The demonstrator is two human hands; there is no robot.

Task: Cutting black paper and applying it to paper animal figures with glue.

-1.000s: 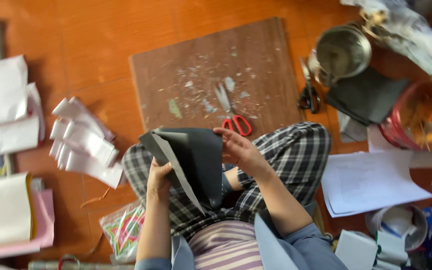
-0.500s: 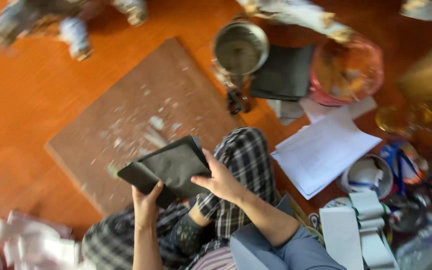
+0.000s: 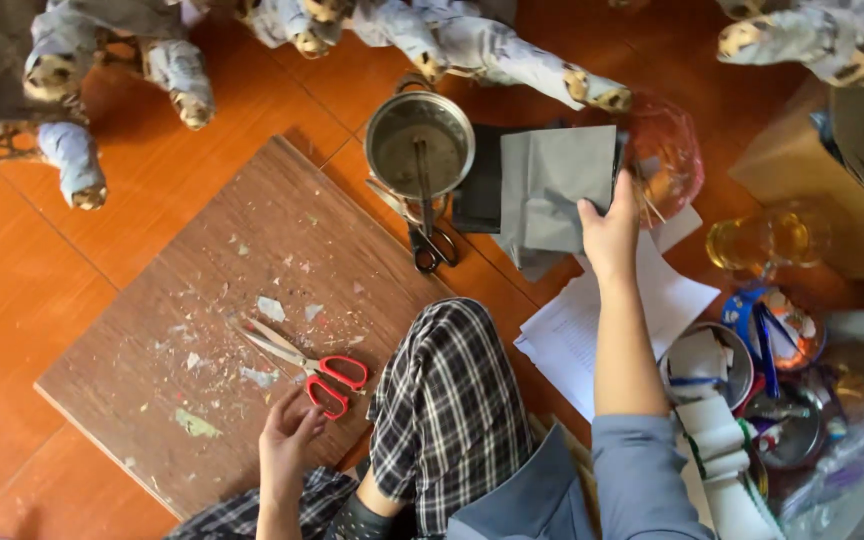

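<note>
My right hand (image 3: 610,232) reaches forward and grips the near edge of a folded grey sheet (image 3: 552,190), which lies over a pile of dark sheets (image 3: 479,190) beside a metal pot (image 3: 418,148). My left hand (image 3: 290,437) rests on the wooden board (image 3: 202,330) with its fingers apart, touching the red handles of a pair of scissors (image 3: 307,363). The scissors lie on the board, blades pointing away to the left. My leg in checked trousers (image 3: 447,410) sits between my two arms.
Black-handled scissors (image 3: 432,245) lie by the pot. White papers (image 3: 592,330) lie to the right, with tape rolls (image 3: 707,420), bowls, a glass mug (image 3: 767,240) and a cardboard box (image 3: 832,180). Several paper-wrapped figures (image 3: 492,45) line the far edge. Paper scraps dot the board.
Both hands held the dark folded sheet over my lap before. Now the right hand has carried a grey sheet out to the pile, and the left hand has dropped to the red scissors.
</note>
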